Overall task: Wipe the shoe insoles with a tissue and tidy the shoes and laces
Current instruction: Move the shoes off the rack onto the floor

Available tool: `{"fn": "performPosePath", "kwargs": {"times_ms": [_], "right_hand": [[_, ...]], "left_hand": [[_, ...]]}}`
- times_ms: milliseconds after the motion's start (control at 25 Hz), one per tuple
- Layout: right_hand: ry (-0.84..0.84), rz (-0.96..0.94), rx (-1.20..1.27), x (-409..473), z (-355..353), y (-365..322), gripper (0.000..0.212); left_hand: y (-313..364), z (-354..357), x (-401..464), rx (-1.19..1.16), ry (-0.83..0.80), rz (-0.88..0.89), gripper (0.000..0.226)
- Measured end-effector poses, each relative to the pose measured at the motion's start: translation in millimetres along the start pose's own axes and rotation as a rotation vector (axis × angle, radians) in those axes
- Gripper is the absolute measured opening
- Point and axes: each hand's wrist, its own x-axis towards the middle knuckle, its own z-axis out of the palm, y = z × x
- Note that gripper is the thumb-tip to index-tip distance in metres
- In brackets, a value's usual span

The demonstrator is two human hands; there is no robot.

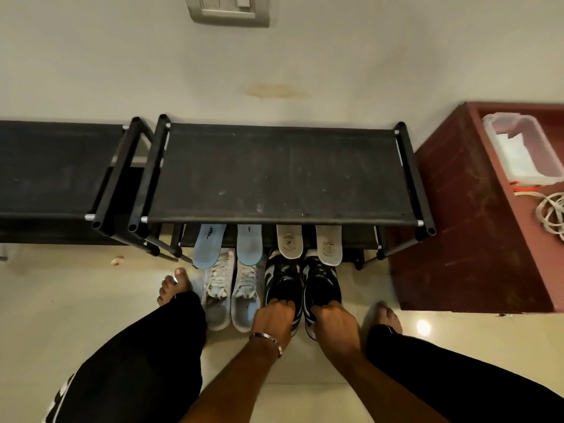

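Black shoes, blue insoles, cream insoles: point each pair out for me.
Black shoes (pixel 285 285): head view, laced upper of the left shoe of the pair.
Blue insoles (pixel 205 248): head view, middle of the left insole leaning on the rack.
Cream insoles (pixel 329 245): head view, printed middle of the right insole.

Print on the blue insole (pixel 208 246) is too blurred to read.
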Motion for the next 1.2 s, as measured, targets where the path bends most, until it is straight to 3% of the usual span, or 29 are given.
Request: {"fn": "performPosePath", "kwargs": {"times_ms": [280, 480, 680, 880, 960, 1040, 1080, 1160, 1200], "right_hand": [[0.016, 0.046, 0.055, 39.8, 20.0, 11.3, 0.026], [-0.072, 0.072, 0.043, 50.6, 53.3, 13.6, 0.034], [-0.064, 0.099, 0.117, 53.6, 77.7, 15.6, 0.024], [-0.327, 0.087, 0.204, 54.4, 111.6, 18.1, 0.05], [-0.387, 0.095, 0.246, 57.8, 116.4, 13.4, 0.048], [-0.428, 0.089, 0.226, 58.7, 115.1, 9.0, 0.039], [-0.427, 0.098, 0.22, 58.9, 113.3, 8.4, 0.036], [-0.379, 0.107, 0.227, 59.8, 105.8, 5.8, 0.033], [-0.34, 0.114, 0.246, 59.4, 99.2, 4.6, 0.033]], "left_hand": [[-0.6, 9.8, 38.5, 0.035, -0.03, -0.028, 0.034], [1.1, 33.4, 48.5, 0.054, -0.108, -0.015, 0.041], [7.2, 54.7, 53.0, 0.03, -0.224, -0.078, 0.037], [9.0, 68.5, 51.6, -0.08, -0.263, -0.047, 0.055], [-78.0, 108.1, 84.5, -0.285, -0.336, -0.379, 0.056], [-199.0, 157.1, 98.0, -0.386, -0.191, -0.804, 0.054], [-254.5, 173.7, 106.2, -0.523, -0.054, -1.031, 0.068], [-294.8, 170.9, 110.1, -0.579, 0.108, -1.13, 0.077], [-282.1, 142.9, 103.6, -0.565, 0.132, -1.114, 0.077]]}}
